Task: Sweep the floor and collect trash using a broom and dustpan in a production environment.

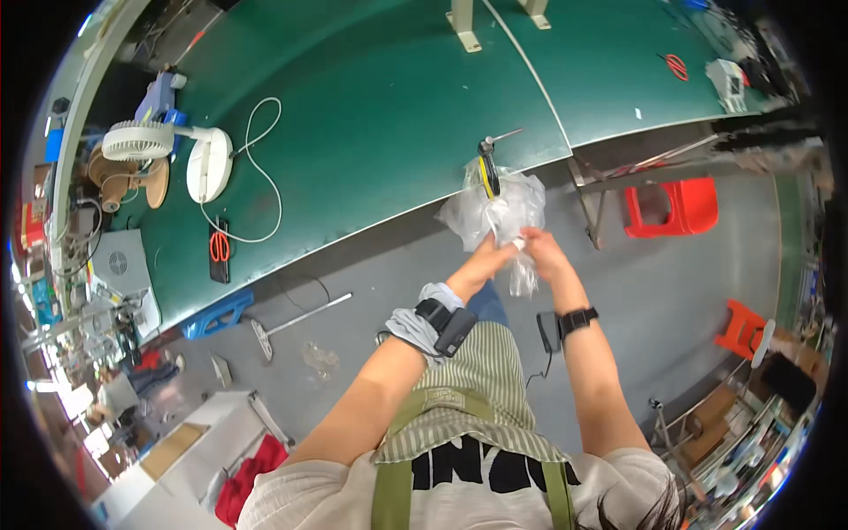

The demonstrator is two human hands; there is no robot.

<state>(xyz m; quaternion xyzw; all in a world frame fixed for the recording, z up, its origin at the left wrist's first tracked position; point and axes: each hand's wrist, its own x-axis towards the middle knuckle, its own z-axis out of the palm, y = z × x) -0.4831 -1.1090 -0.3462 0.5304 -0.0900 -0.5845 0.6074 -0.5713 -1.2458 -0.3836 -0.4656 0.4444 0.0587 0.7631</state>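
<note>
A clear, crumpled plastic bag (523,201) hangs at the front edge of the green table, beside a black and yellow clamp (488,170). My left hand (484,262) is closed on the lower, gathered part of the bag. Close by on the right, my right hand (546,254) pinches the same gathered plastic. A loose end of the bag droops below my fingers. Whether anything is inside the bag, I cannot tell.
On the green table (353,115) stand a white fan (140,141) with a cable, a black phone-like slab (218,265) with red-handled scissors (220,246), and more red scissors (677,67) far right. A red stool (676,208) and blue stool (216,316) are on the floor.
</note>
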